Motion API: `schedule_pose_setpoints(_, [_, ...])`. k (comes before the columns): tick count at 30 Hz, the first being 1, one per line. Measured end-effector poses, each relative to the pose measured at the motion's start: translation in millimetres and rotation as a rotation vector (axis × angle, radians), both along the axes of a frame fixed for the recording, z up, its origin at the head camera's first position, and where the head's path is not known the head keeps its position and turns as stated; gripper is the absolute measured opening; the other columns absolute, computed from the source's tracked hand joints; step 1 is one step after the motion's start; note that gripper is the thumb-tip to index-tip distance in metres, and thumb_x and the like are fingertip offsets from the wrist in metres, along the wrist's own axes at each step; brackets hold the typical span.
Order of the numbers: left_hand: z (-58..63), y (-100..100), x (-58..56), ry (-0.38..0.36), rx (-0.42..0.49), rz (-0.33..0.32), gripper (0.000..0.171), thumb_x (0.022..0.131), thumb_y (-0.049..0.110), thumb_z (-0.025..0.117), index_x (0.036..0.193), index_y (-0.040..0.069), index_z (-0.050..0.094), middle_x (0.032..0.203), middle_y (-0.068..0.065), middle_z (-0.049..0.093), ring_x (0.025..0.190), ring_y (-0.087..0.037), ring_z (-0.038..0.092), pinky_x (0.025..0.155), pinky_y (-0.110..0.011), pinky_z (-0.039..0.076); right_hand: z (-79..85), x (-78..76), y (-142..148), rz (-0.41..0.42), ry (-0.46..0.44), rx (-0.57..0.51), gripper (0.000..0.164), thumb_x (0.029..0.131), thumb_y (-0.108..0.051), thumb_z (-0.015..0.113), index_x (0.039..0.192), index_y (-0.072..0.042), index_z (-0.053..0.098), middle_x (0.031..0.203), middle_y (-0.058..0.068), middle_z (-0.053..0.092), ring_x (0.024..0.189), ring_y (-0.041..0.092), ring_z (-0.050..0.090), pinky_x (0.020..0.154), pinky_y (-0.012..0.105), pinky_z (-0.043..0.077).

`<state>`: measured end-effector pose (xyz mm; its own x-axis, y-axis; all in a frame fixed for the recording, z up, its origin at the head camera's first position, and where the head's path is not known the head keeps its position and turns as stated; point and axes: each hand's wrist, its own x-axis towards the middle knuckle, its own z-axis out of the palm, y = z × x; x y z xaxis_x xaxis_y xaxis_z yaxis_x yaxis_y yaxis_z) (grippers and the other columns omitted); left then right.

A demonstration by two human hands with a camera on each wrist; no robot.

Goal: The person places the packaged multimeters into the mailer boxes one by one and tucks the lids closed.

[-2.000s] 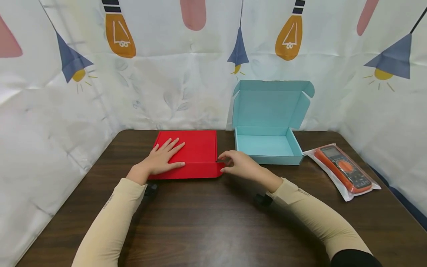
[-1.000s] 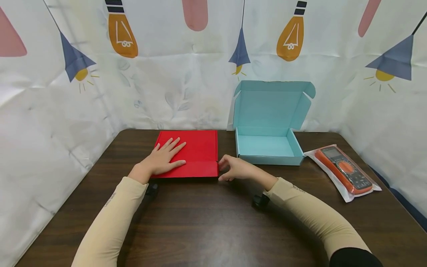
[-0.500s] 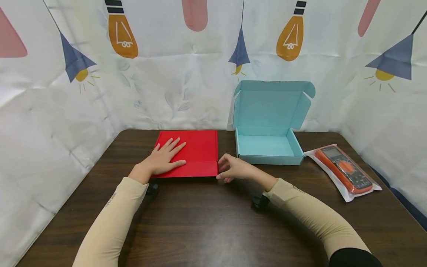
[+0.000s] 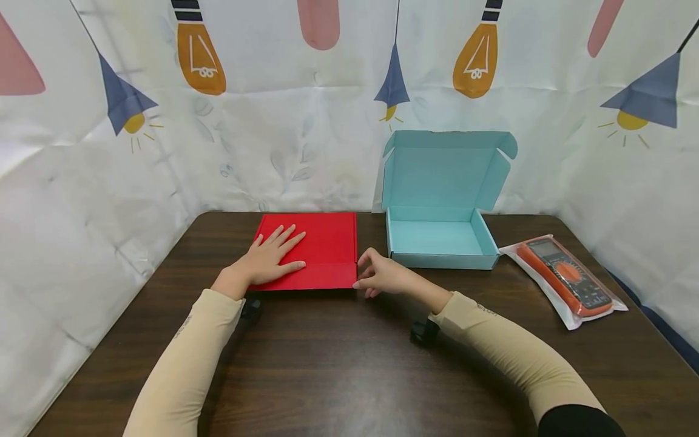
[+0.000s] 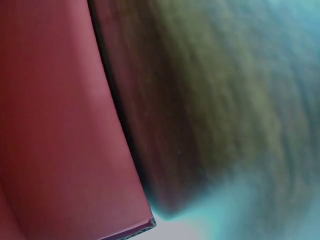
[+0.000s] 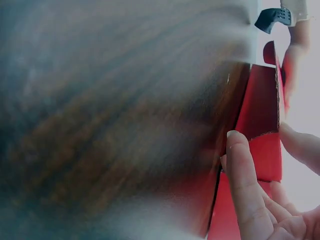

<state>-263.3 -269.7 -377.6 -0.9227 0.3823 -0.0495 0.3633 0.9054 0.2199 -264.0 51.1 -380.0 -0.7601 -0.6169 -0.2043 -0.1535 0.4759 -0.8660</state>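
A red cardboard box [image 4: 327,237] lies near the far edge of the table, its lid down. My left hand [image 4: 266,261] rests flat on the lid with its fingers spread. In the left wrist view only the red front panel [image 5: 70,130] and its edge show. At the box's right front corner, my right hand [image 4: 382,274] curls its thumb and fingers about the cardboard. The right wrist view has the thumb [image 6: 300,145] at the front panel's edge and the index finger along the side, with red cardboard [image 6: 265,155] between them.
A light blue cardboard box [image 4: 441,237] stands right of the red one with its lid up. Farther right lies an orange multimeter [image 4: 562,273] in a clear plastic bag. The dark wooden table [image 4: 338,364] ends at a patterned cloth behind.
The front panel has come up a little, and the small side flap that stuck out at the right corner is out of sight. My right hand has shifted slightly; my left has kept its place.
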Motion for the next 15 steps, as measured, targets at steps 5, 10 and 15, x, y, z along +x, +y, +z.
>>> schedule_pose_setpoints(5, [-0.3,-0.1,-6.9,0.002,0.01,-0.005,0.087,0.096,0.055,0.059,0.165,0.015,0.022,0.169,-0.017,0.014,0.153,-0.045,0.008,0.118,-0.068,0.001,0.6,-1.9,-0.9,-0.014,0.099,0.036,0.062,0.093,-0.008,0.076,0.14,-0.004,0.035,0.103,0.013,0.072,0.071,0.021,0.071,0.071,0.035,0.061])
schedule_pose_setpoints(10, [-1.6,-2.5,-13.3,0.002,0.018,-0.005,0.087,0.096,0.055,0.059,0.165,0.016,0.022,0.17,-0.016,0.013,0.153,-0.044,0.007,0.119,-0.067,0.001,0.6,-4.2,-4.6,0.021,0.199,0.12,0.084,0.093,-0.015,0.077,0.16,-0.011,0.026,0.11,0.012,0.07,0.071,0.017,0.069,0.071,0.032,0.059])
schedule_pose_setpoints(15, [-2.5,-2.2,-19.2,-0.002,0.02,0.0,0.087,0.096,0.056,0.059,0.165,0.017,0.022,0.17,-0.015,0.013,0.154,-0.043,0.007,0.119,-0.067,0.0,1.7,-9.2,-7.8,0.07,0.24,0.189,0.092,0.093,-0.018,0.078,0.165,-0.012,0.02,0.109,0.01,0.067,0.071,0.017,0.067,0.071,0.031,0.056])
